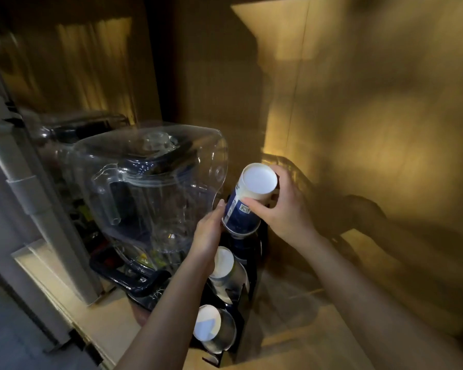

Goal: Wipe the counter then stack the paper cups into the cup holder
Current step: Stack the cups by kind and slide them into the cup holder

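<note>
A blue and white paper cup point(247, 201) is upside down, its white base facing up, over the far slot of the black cup holder point(254, 265). My right hand point(284, 209) grips the cup near its base from the right. My left hand point(209, 236) touches the cup's lower rim from the left. Two more stacks of upside-down cups sit in the holder: one in the middle slot point(226, 265) and one in the near slot point(211, 327). The holder's far slot is mostly hidden by the cup and my hands.
A clear blender jug on a dark base point(150, 188) stands just left of the holder, close to my left hand. A grey cabinet frame point(24, 209) runs along the left. The wooden counter point(318, 329) extends right, under a dim wooden wall with shadows.
</note>
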The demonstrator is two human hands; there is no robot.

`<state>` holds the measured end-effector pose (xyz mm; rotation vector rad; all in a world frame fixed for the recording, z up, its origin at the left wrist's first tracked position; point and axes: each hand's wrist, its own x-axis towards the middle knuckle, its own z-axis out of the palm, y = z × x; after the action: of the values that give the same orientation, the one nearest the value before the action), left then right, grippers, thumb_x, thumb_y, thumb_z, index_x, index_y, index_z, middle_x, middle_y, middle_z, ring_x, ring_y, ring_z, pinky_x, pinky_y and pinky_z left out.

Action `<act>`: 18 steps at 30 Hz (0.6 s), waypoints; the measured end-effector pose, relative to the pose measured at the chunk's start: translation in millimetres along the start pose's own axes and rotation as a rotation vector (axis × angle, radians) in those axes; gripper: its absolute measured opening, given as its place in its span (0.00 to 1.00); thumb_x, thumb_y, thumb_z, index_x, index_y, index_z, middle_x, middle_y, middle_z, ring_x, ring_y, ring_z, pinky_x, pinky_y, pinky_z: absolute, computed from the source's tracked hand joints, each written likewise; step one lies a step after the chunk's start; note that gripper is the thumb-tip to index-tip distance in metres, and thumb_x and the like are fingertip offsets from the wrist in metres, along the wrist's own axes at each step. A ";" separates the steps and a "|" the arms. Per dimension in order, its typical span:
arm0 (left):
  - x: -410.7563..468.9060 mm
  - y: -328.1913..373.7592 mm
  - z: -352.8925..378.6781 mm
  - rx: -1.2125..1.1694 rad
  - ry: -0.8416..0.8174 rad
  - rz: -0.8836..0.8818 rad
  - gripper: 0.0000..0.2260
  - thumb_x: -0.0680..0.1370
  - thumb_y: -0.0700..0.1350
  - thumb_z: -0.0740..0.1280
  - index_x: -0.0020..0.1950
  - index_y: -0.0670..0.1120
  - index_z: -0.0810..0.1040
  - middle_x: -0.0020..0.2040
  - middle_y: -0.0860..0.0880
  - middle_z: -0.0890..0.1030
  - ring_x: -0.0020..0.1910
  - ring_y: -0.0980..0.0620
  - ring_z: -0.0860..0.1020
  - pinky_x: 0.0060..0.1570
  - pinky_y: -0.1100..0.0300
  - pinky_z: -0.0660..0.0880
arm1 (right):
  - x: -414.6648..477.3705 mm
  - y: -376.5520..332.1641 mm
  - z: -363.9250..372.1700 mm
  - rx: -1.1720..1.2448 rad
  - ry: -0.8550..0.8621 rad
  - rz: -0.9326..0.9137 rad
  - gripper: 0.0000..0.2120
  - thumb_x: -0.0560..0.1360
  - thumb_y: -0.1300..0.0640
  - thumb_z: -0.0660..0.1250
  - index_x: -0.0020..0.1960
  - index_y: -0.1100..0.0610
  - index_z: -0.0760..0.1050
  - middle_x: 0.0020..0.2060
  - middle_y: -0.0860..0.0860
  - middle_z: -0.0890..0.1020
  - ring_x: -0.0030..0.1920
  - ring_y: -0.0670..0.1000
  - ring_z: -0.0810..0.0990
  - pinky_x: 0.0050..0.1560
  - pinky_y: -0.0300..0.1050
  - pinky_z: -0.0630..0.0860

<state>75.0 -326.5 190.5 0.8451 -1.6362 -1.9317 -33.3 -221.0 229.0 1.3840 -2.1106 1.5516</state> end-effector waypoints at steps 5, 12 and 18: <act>5.3 -7.0 6.5 0.076 0.010 0.253 0.22 0.77 0.57 0.61 0.70 0.55 0.66 0.64 0.57 0.72 0.53 0.67 0.74 0.47 0.72 0.69 | -2.6 20.2 16.6 -0.170 -0.156 0.043 0.29 0.69 0.54 0.72 0.66 0.55 0.63 0.63 0.53 0.70 0.60 0.49 0.69 0.56 0.40 0.64; 22.0 -39.3 7.3 0.980 0.202 0.556 0.19 0.78 0.46 0.62 0.69 0.50 0.68 0.70 0.49 0.72 0.62 0.45 0.76 0.53 0.51 0.76 | -5.8 45.2 33.4 -0.551 -0.367 0.054 0.18 0.74 0.52 0.63 0.62 0.57 0.71 0.67 0.49 0.70 0.61 0.53 0.71 0.61 0.49 0.64; 25.1 -35.1 5.7 1.121 0.177 0.586 0.20 0.78 0.48 0.60 0.69 0.47 0.67 0.65 0.47 0.75 0.57 0.45 0.77 0.45 0.52 0.76 | -4.1 40.2 30.0 -0.672 -0.401 -0.013 0.17 0.74 0.51 0.62 0.60 0.57 0.73 0.66 0.51 0.72 0.62 0.53 0.71 0.61 0.49 0.61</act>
<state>54.7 -333.7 152.7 0.7136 -2.4583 -0.4415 -50.6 -242.5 186.8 1.4998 -2.4876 0.4679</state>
